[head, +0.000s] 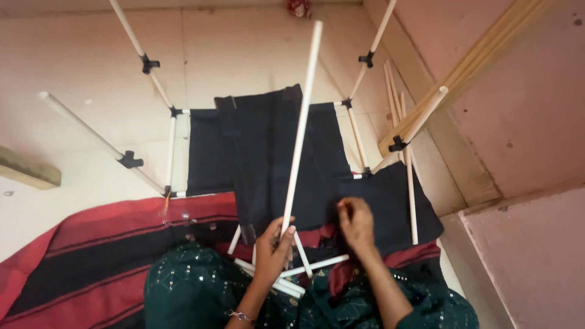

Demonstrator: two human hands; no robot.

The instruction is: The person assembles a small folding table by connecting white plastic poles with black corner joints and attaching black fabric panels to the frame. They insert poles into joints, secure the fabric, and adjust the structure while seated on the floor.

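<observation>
Item: partly built rack of white rods and black fabric, on a pale floor.

Left hand [273, 247]: fingers clamped around a long white rod [300, 131], held near its lower end; the rod rises toward 12 o'clock, tilted slightly right, free at the top.

Right hand [355, 222]: fingers pinched together on the edge of the black fabric panel [268, 158], just right of the held rod. What exactly sits between the fingertips cannot be told.

Frame [173, 152]: white rods already joined by black connectors [150, 63] at several corners, with uprights splaying out toward 10, 11, 1 and 2 o'clock. The black fabric panel lies spread between them.

Loose white rods [286, 277]: a small cluster lying crossed on the lap, at 6 o'clock from the held rod, not yet joined.

Surroundings: red and black striped cloth [91, 256] at 8 o'clock; wooden slats [475, 61] leaning against the pink wall at 2 o'clock.

Progress, judged: lower frame assembled and fabric fitted; held rod and lap rods remain unattached.
</observation>
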